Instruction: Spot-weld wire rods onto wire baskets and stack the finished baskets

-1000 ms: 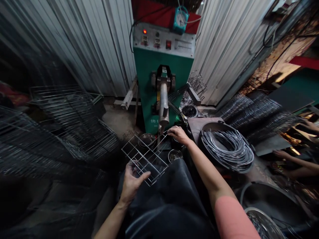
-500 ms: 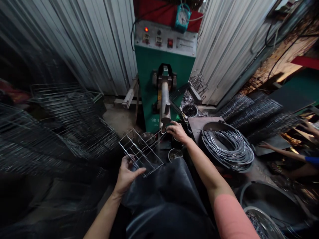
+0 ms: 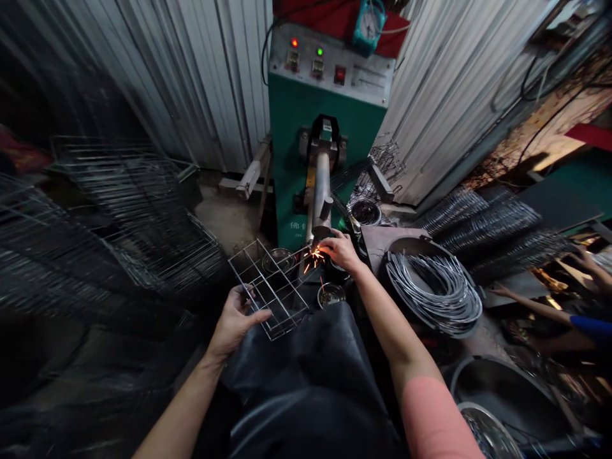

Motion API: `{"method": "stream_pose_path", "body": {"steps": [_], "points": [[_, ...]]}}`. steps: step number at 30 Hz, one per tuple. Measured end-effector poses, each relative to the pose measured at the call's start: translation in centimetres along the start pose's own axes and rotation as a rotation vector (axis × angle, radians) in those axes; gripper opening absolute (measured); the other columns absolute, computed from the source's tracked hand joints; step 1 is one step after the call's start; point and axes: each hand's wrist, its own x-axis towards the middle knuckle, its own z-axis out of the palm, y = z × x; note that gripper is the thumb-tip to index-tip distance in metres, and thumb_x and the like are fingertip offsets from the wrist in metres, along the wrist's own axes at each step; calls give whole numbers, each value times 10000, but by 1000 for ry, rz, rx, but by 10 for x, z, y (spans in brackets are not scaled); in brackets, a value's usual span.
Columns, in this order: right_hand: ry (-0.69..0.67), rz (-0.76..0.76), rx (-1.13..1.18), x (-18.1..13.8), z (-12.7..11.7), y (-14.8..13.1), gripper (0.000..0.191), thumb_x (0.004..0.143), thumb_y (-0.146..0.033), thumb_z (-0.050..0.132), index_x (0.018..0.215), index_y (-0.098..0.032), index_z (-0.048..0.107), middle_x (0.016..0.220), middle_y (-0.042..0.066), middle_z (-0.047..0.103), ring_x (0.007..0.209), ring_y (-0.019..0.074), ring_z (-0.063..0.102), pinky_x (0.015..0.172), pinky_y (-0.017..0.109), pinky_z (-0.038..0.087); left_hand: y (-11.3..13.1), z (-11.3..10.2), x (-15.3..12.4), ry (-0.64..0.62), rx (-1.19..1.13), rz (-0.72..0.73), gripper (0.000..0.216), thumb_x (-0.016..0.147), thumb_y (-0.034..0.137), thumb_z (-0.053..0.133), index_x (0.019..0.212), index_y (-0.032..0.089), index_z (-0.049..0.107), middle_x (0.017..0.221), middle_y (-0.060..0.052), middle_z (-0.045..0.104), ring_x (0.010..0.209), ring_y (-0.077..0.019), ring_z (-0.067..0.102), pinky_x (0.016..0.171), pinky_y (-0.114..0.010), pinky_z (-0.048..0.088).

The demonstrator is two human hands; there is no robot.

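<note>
A wire grid basket (image 3: 268, 290) lies tilted between my hands in front of a green welding machine (image 3: 325, 127). My left hand (image 3: 234, 322) grips the basket's near corner, fingers wrapped round the wires. At the basket's far end my right hand (image 3: 340, 250) pinches the wire, right beside the machine's electrode arm (image 3: 321, 191). Orange sparks (image 3: 313, 257) fly where the electrode meets the wire. A green lamp and a red lamp glow on the machine's panel.
Finished wire baskets (image 3: 119, 210) are stacked at the left. Coiled wire rings (image 3: 433, 287) lie in a tray at the right, with small metal bowls (image 3: 329, 294) near the electrode. Another person's hands (image 3: 507, 292) work at the far right. A dark apron covers my lap.
The basket has shifted left and up toward the electrode. Sparks now fly at the weld point and a green lamp has lit on the panel. My view has moved a little.
</note>
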Motion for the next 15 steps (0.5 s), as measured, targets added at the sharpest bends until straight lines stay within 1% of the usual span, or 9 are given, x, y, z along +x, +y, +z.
{"method": "stream_pose_path", "body": {"steps": [3, 4, 6, 8, 9, 10, 12, 14, 15], "points": [[27, -1, 18, 1, 3, 2, 151, 856, -238, 572, 906, -253, 714, 1006, 33, 691, 1209, 256, 415, 953, 416, 266, -9, -6, 2, -30, 19, 34, 675, 466, 370, 808, 1039, 208, 491, 1000, -28, 531, 1044, -231, 525, 969, -419, 381], [40, -3, 30, 1, 3, 3, 147, 851, -246, 579, 903, -257, 716, 1001, 31, 693, 1192, 255, 429, 956, 421, 271, -13, -8, 1, -58, 61, 68, 730, 475, 390, 803, 1103, 212, 476, 1070, -52, 531, 1111, -259, 500, 999, -445, 352], [93, -6, 77, -3, 6, 4, 144, 838, -264, 594, 914, -262, 716, 1006, 31, 694, 1154, 250, 461, 965, 429, 281, -22, -10, -1, -115, 207, 151, 930, 456, 409, 813, 1261, 219, 389, 1225, -102, 487, 1229, -312, 418, 1050, -497, 277], [219, 10, 183, -14, 10, 7, 179, 823, -293, 600, 963, -256, 706, 1045, 38, 684, 1126, 241, 487, 974, 423, 305, -31, -9, -4, -151, 371, 206, 1124, 419, 406, 832, 1370, 223, 261, 1305, -130, 439, 1276, -342, 365, 1070, -529, 227], [305, 41, 264, -22, 15, 9, 218, 816, -313, 597, 999, -247, 694, 1071, 45, 674, 1110, 235, 504, 971, 411, 328, -35, -8, -6, -156, 424, 216, 1163, 424, 409, 830, 1393, 223, 216, 1313, -135, 432, 1277, -344, 366, 1070, -532, 226], [393, 92, 359, -33, 20, 12, 266, 811, -337, 587, 1037, -234, 679, 1087, 56, 666, 1087, 230, 525, 958, 397, 357, -38, -7, -7, -156, 446, 221, 1165, 444, 418, 822, 1403, 224, 189, 1320, -139, 423, 1272, -340, 374, 1066, -528, 239], [537, 247, 561, -59, 37, 20, 343, 800, -382, 560, 1075, -202, 657, 1090, 76, 661, 1029, 222, 568, 915, 372, 412, -41, -5, -8, -163, 430, 238, 1129, 472, 426, 807, 1395, 227, 189, 1352, -146, 379, 1261, -327, 388, 1054, -506, 272], [603, 422, 710, -91, 60, 28, 373, 761, -416, 566, 1020, -169, 670, 1041, 90, 674, 982, 229, 595, 886, 366, 436, -40, -2, -13, -171, 376, 269, 1063, 473, 426, 803, 1355, 219, 246, 1360, -146, 355, 1240, -316, 403, 1039, -481, 303], [614, 502, 768, -107, 72, 32, 380, 726, -430, 585, 973, -156, 680, 1002, 94, 684, 963, 235, 603, 876, 365, 443, -39, 1, -17, -176, 346, 281, 993, 489, 430, 792, 1318, 212, 293, 1332, -138, 379, 1215, -306, 424, 1024, -465, 324]]}}
